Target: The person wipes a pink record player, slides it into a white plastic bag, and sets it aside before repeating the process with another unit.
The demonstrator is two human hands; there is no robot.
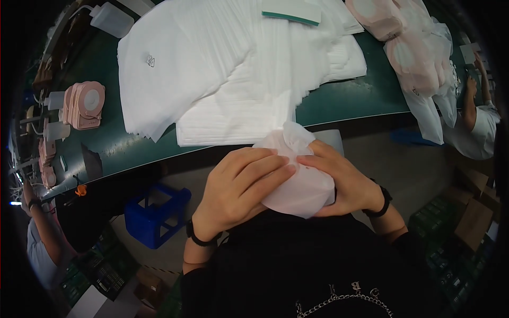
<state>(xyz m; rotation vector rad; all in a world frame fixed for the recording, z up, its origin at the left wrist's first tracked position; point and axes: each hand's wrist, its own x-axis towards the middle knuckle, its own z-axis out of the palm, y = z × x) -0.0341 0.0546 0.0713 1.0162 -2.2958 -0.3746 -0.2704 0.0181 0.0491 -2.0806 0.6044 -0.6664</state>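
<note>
Both my hands hold a white translucent bag (301, 194) close to my body, just off the table's front edge. Something pinkish shows faintly through it, but I cannot make out its shape. My left hand (233, 185) presses its fingers across the bag's left side and top. On the other side, my right hand (352, 183) wraps round the bag, with the thumb on top near the gathered upper end. Beyond my hands, large fanned stacks of flat white bags (228, 119) cover the middle of the table.
Pink devices with round faces (87, 106) stand in a row at the green table's (344, 103) left. Bagged pink devices (416, 61) lie far right. A white squeeze bottle (111, 20) is at the back left, a blue stool (154, 214) below. Co-workers' arms show at both sides.
</note>
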